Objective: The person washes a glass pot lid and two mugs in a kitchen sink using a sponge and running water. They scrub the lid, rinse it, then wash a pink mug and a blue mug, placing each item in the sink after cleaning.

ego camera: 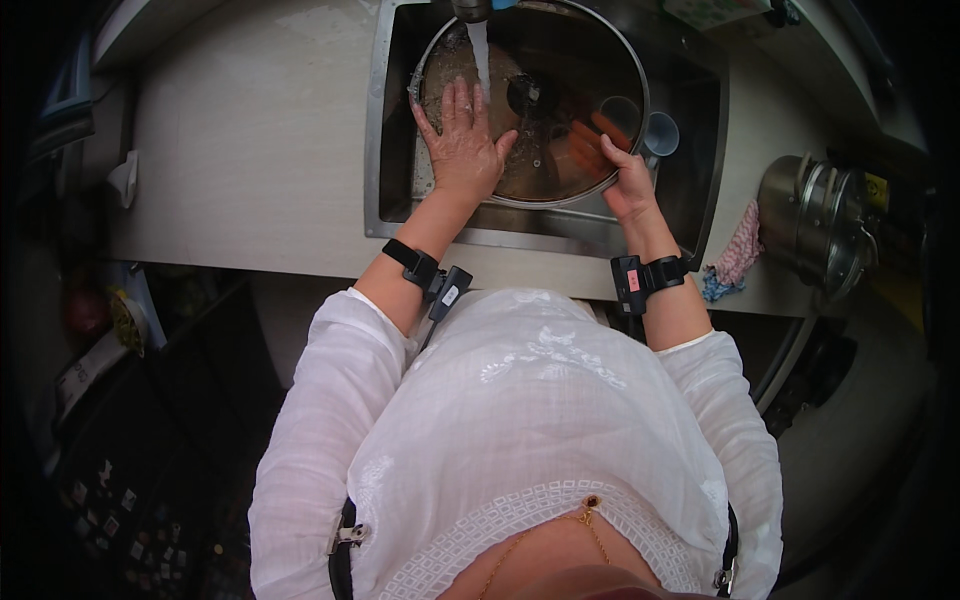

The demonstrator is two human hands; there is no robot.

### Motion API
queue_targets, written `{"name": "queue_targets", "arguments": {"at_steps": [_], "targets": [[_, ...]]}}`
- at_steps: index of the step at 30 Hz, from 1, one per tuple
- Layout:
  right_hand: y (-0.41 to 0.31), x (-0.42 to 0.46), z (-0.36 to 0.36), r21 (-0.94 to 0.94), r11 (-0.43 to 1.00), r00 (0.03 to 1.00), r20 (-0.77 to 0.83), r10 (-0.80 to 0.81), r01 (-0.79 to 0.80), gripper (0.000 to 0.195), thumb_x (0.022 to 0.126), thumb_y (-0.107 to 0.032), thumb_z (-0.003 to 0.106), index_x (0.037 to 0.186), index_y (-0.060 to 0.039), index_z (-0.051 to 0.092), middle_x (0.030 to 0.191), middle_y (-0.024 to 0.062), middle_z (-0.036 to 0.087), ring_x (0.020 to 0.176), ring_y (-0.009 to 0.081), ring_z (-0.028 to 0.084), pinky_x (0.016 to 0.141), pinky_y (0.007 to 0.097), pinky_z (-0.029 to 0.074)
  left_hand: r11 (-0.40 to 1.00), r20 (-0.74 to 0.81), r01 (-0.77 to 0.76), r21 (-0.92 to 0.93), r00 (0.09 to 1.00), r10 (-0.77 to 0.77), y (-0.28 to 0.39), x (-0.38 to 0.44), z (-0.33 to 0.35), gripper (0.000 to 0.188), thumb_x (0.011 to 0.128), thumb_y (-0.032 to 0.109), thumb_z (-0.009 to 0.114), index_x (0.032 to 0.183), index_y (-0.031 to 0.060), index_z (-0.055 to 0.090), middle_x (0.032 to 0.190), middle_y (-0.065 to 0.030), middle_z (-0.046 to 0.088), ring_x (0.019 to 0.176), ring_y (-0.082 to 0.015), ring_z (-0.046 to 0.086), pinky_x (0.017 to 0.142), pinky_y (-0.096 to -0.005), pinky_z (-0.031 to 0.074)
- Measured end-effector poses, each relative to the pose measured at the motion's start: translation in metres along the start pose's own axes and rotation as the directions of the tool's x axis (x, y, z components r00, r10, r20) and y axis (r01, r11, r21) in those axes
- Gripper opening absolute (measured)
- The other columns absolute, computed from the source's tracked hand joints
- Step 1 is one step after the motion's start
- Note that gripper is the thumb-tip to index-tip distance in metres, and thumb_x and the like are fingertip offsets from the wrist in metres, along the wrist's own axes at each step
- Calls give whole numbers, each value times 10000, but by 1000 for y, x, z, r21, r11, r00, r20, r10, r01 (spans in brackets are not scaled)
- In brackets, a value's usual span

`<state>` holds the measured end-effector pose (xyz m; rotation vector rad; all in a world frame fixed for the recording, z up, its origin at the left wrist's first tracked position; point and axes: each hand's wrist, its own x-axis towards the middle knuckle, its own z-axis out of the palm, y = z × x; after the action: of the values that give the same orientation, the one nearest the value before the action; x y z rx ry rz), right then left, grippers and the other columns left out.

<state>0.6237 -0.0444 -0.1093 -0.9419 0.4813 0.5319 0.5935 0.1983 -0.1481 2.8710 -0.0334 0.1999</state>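
Note:
A large round glass pot lid with a metal rim is held over the sink. Water from the faucet runs onto it near its dark knob. My left hand lies wet and flat on the glass, fingers spread, gripping nothing. My right hand holds the lid's rim at the lower right, thumb on top; its other fingers are partly hidden. Orange carrots, or carrot-like pieces, show through the glass beside the right thumb. A small cup stands right of the lid.
The sink's metal edge runs between me and the basin. On the counter at right stand a steel pot and a crumpled pink and blue cloth. A white object is at far left.

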Motion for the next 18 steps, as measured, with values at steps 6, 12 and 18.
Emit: {"name": "queue_targets", "arguments": {"at_steps": [6,12,18], "targets": [[13,-1,-12,50,997,999,9,50,-51,461,1021,-120,529,1464,-30,439,1441,234,513,1298,349,548,1074,469,487,969,46,-246,17,968,245,-13,22,-10,782,935,566,556,1528,93,366,1580,-128,360,1456,-297,340,1179,-628,138],[19,6,-28,134,985,993,72,99,-108,474,1018,-97,515,1474,-15,413,1461,235,492,1309,361,537,1087,469,479,973,-228,-27,-230,973,-27,-62,49,-15,714,925,316,685,1523,82,374,1483,-199,467,1325,-307,504,1065,-537,415],[25,17,-45,131,976,976,158,151,-172,460,1008,-105,545,1449,-15,450,1420,237,532,1275,350,562,1082,468,479,-278,645,613,-740,763,-36,-70,39,-71,645,876,38,622,1485,41,407,1296,-229,622,1125,-331,660,908,-433,588]]}}
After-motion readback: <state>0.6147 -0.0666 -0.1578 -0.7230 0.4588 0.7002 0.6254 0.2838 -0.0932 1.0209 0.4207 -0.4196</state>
